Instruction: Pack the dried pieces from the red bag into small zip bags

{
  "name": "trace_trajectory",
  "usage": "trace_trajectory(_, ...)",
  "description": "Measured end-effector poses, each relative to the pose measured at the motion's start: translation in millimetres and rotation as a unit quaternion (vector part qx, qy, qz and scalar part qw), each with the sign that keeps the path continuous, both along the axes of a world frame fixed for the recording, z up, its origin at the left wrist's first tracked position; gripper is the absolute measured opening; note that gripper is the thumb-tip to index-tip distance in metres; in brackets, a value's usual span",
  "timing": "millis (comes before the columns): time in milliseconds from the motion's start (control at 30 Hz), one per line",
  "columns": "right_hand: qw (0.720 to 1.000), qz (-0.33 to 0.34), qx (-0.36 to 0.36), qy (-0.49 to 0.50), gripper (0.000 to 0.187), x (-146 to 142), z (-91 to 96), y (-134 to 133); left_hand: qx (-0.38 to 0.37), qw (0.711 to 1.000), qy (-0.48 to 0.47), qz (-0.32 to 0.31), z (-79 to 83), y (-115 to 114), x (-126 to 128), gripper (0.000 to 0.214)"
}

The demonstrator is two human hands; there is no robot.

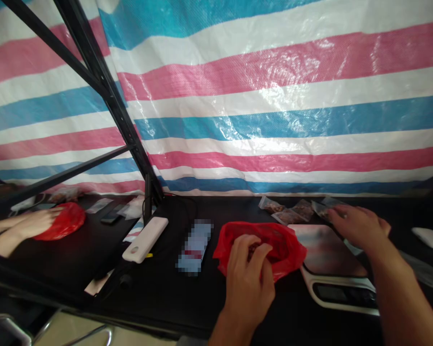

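My left hand [248, 276] reaches into the mouth of a red plastic bag [286, 247], its fingers curled round small brown pieces [252, 251] whose kind I cannot make out. My right hand [362, 226] is beyond the scale, fingertips closed on a small clear plastic bag [320, 210]; part of that bag is hidden by the hand. Beside the red bag is a white kitchen scale [332, 254] with a shiny top and a dark display. Several small clear bags with brown contents [287, 215] lie behind the scale.
A phone [195, 247] with a blurred screen and a white power bank [145, 240] lie to the left. At far right are a white object [430, 239] and clear plastic [422, 269]. A black metal frame [117, 108] divides the tables; another person's hands [39, 223] touch a red bag.
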State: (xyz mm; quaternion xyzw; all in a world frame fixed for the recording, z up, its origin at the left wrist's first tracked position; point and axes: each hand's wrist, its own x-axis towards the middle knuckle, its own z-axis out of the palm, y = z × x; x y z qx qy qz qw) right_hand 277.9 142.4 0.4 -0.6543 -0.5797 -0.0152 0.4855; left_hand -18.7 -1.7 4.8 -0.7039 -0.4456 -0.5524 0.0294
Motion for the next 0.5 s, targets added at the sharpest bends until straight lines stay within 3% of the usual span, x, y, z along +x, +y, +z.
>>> trace_trajectory(67,0.999,-0.027,0.015,0.03,0.011,-14,20.0,-22,-0.007,1.0,-0.025,-0.015,-0.5,-1,-1,0.032)
trace_trajectory(133,0.993,0.002,0.088,0.084,0.019,-39,37.8,-49,-0.024,0.996,-0.063,-0.051,0.2,-3,-2,0.031)
trace_trajectory(233,0.967,0.062,0.2,0.143,0.014,-86,49.6,-86,-0.083,0.978,-0.149,-0.121,2.5,-3,1,0.023)
trace_trajectory(300,0.949,0.17,0.21,0.162,0.009,-116,48.4,-102,-0.16,0.943,-0.235,-0.172,3.4,-3,6,0.015)
trace_trajectory(367,0.943,0.255,0.173,0.127,0.011,-141,44.9,-110,-0.23,0.888,-0.33,-0.222,3.7,-1,11,0.013)
trace_trajectory(433,0.936,0.307,0.14,0.102,0.013,-157,42.4,-114,-0.251,0.844,-0.405,-0.246,3.8,3,14,0.023)
trace_trajectory(500,0.933,0.33,0.112,0.09,0.013,-164,41.6,-117,-0.242,0.828,-0.446,-0.238,4.2,8,12,0.032)
